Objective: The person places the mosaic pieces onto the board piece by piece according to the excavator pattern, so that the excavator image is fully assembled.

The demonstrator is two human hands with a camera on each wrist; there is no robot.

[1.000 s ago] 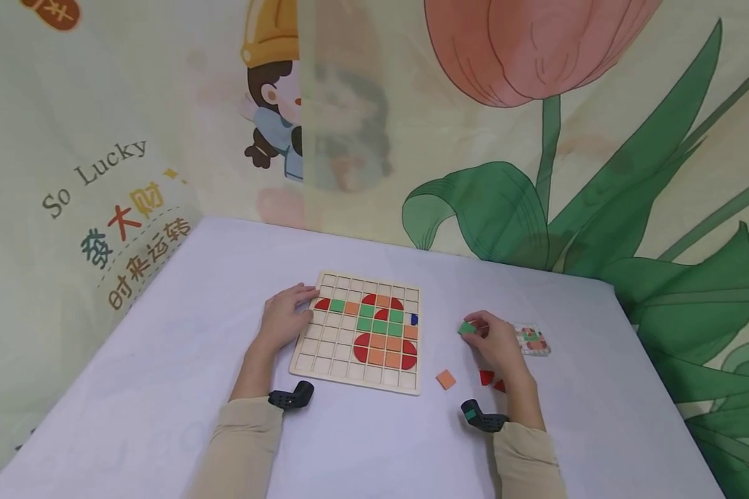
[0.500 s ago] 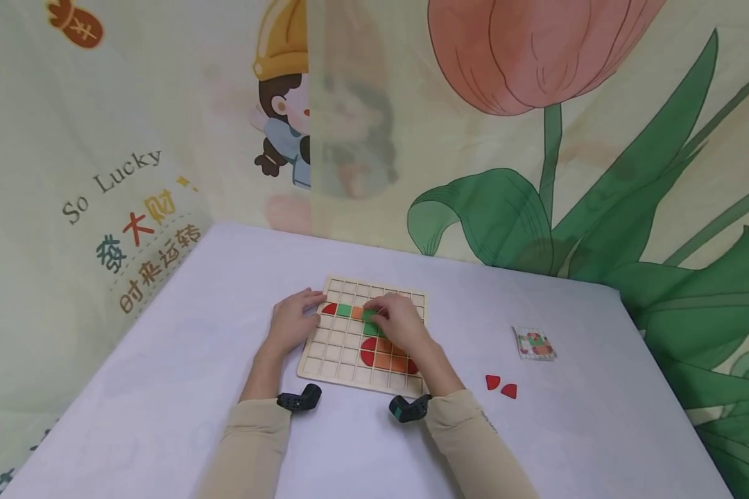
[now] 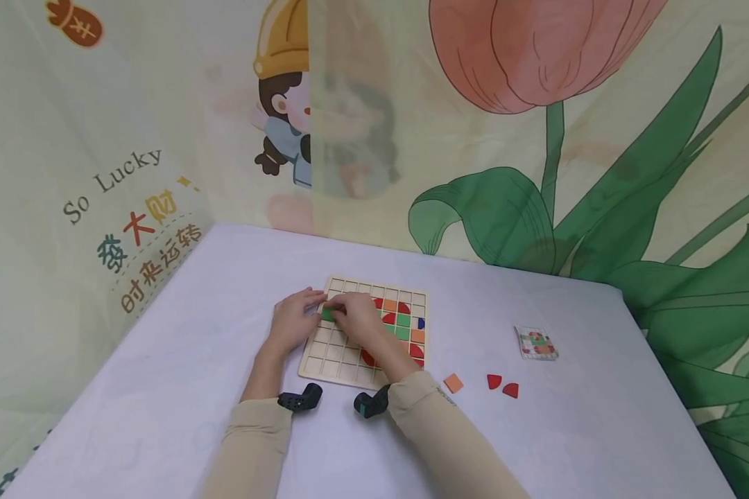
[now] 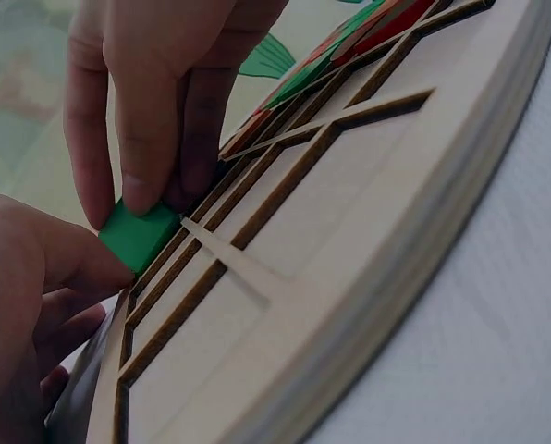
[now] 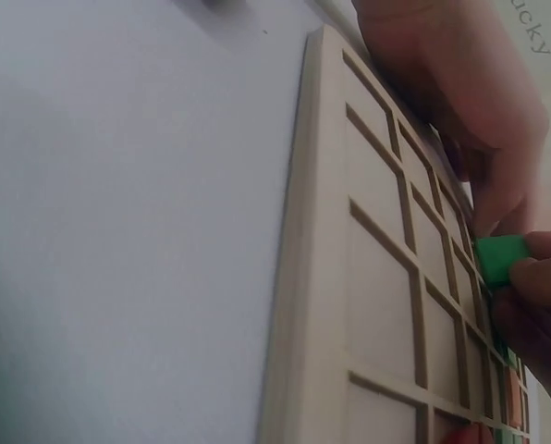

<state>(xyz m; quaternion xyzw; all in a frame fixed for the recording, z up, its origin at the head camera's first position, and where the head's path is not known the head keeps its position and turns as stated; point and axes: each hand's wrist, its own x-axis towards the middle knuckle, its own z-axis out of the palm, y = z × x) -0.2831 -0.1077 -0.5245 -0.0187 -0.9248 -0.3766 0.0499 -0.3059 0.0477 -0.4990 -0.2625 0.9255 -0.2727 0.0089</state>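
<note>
A wooden grid board [image 3: 340,369] lies on the white table, with red, green and orange tiles in its right half. My right hand [image 3: 337,310] reaches across to the board's upper left and pinches a green square tile [image 3: 328,314] at a cell there. In the left wrist view the fingertips [image 4: 146,190] press the green tile [image 4: 139,236] against the grid ridge. My left hand [image 3: 308,305] rests on the board's left edge, its fingers touching beside the tile. The right wrist view shows the green tile [image 5: 502,259] held over the board [image 5: 377,305].
A loose orange square [image 3: 453,382] and two red pieces [image 3: 494,381] [image 3: 509,390] lie on the table right of the board. A small pattern card [image 3: 536,343] sits farther right. A printed fabric backdrop stands behind and to the left of the table.
My right hand has carried the green tile from the table right of the board, across the board, to its upper left. The left hand has stayed at the board's left edge.
</note>
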